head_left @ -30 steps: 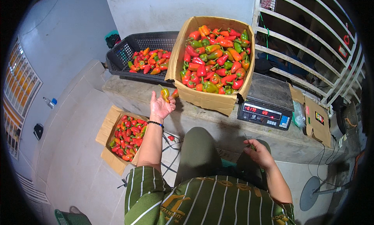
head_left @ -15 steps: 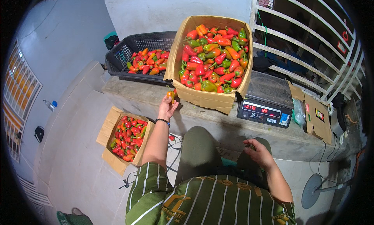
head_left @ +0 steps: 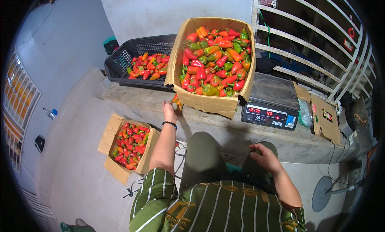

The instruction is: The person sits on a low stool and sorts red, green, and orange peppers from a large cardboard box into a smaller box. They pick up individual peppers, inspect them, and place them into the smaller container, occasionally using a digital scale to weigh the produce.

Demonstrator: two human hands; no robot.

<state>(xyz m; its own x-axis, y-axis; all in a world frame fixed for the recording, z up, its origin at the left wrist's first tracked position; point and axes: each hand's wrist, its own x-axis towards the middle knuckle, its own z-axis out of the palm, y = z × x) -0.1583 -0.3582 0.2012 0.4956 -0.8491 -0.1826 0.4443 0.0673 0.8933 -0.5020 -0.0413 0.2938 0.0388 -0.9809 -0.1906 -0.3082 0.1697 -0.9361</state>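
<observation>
My left hand point(head_left: 169, 112) is closed around an orange-red pepper point(head_left: 177, 103), just in front of the near left corner of a big cardboard box point(head_left: 208, 104). That box is full of red, orange and green peppers point(head_left: 216, 63) and leans toward me on the ledge. Over my right thigh, my right hand point(head_left: 266, 159) is closed, with a thin tip poking out at its fingers; what it grips is too small to make out. A smaller open carton point(head_left: 149, 151) of mostly red peppers point(head_left: 130, 145) stands on the floor to the left of my left forearm.
Behind my left hand, a black plastic crate point(head_left: 116, 65) with peppers stands on the concrete ledge point(head_left: 136, 98). Right of the big box is a digital scale point(head_left: 269, 114), then flattened cardboard point(head_left: 324, 119). A white metal grille point(head_left: 309, 65) rises behind. Thin cords point(head_left: 134, 188) lie near the carton.
My left hand has turned over, and the pepper now sits lower, beside its fingers. The view has shifted slightly. My right hand stays in nearly the same place.
</observation>
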